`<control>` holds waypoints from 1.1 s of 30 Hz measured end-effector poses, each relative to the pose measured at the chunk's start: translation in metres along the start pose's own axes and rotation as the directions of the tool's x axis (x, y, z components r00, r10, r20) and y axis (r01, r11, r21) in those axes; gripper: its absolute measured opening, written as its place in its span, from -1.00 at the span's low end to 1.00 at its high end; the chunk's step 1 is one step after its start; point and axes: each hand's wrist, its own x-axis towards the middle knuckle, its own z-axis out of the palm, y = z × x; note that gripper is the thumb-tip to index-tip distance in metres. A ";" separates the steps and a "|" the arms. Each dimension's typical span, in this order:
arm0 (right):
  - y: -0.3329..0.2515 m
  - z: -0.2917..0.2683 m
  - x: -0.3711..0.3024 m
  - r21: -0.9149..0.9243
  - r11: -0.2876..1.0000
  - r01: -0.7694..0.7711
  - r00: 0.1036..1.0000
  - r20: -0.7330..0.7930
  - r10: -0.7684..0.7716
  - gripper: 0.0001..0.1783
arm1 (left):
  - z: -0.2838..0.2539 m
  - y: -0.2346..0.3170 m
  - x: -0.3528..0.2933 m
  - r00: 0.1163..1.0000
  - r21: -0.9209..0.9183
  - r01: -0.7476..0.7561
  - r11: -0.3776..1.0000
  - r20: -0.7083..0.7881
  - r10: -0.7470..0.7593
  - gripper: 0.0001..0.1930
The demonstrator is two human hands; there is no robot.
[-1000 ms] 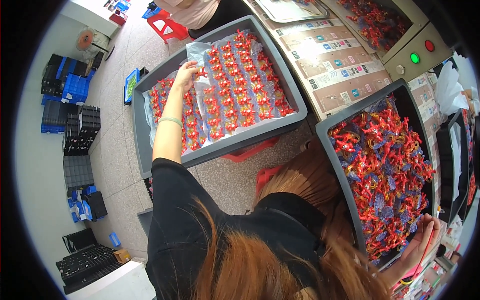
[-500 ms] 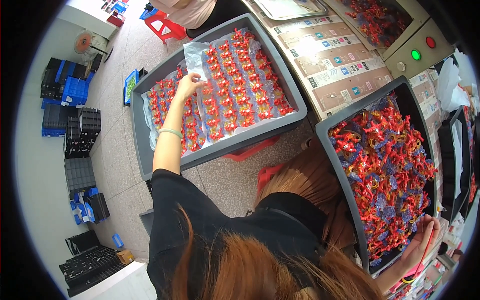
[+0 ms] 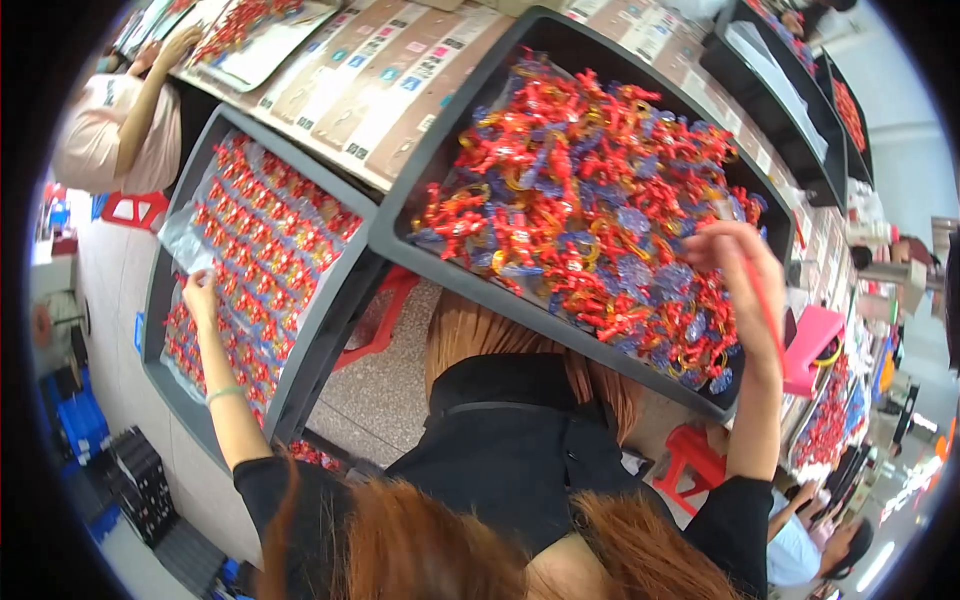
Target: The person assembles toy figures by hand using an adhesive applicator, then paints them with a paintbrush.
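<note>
At the left, a grey tray (image 3: 365,215) holds rows of small red toy figures (image 3: 265,230) with yellow and purple parts. My left hand (image 3: 200,295) reaches over this tray, fingers pinched at the edge of a translucent sheet (image 3: 185,243). A dark tray (image 3: 395,235) in front of me holds a loose heap of red figures (image 3: 570,170) with clear purple and yellow pieces. Above its right part is my right hand (image 3: 745,275), slightly blurred. It is closed round a thin red stick (image 3: 768,315) and its fingertips hang over the heap.
A covered worktable (image 3: 375,70) runs behind the trays. At the upper left a co-worker's arm (image 3: 145,115) is beside a tray of red figures. A pink container (image 3: 812,350) stands right of my right hand. Red stools (image 3: 690,462) and another dark tray (image 3: 775,110) are around.
My view has turned to the right. My right hand has moved from the dark tray's near right corner to over the heap, still with the red stick. My left hand stays by the sheet.
</note>
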 end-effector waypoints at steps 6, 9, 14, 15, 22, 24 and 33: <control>-0.008 0.051 0.000 -0.431 0.784 0.447 0.880 0.370 -0.298 -0.77 | -0.071 0.191 -0.109 0.912 -0.562 -0.411 0.718 -0.248 0.328 -0.79; 0.017 0.054 0.007 -0.377 0.852 0.364 0.900 0.377 -0.218 -0.81 | -0.087 0.291 -0.185 0.889 -0.740 -0.400 0.540 -0.170 0.425 -0.82; -0.002 0.021 0.005 -0.088 0.974 0.209 0.942 0.285 -0.176 -0.91 | -0.101 0.363 -0.278 0.595 -0.877 -0.365 0.313 0.039 0.803 -0.81; -0.008 0.014 0.002 -0.048 0.975 0.215 0.925 0.331 -0.187 -0.91 | -0.100 0.378 -0.294 0.558 -0.912 -0.236 0.336 0.156 0.815 -0.78; -0.010 -0.015 -0.027 0.296 0.940 0.168 0.981 0.038 -0.188 -0.86 | -0.074 0.430 -0.338 -0.205 -0.653 0.529 0.542 0.522 0.828 -0.56; -0.004 -0.017 -0.037 0.394 0.905 0.159 0.963 -0.263 -0.055 -0.80 | -0.064 0.434 -0.351 -0.095 -0.540 0.727 0.423 0.531 0.842 -0.50; 0.027 -0.008 -0.067 0.502 0.841 0.204 0.945 -0.325 -0.035 -0.70 | -0.050 0.436 -0.385 0.108 -0.654 0.646 0.393 0.587 0.802 -0.82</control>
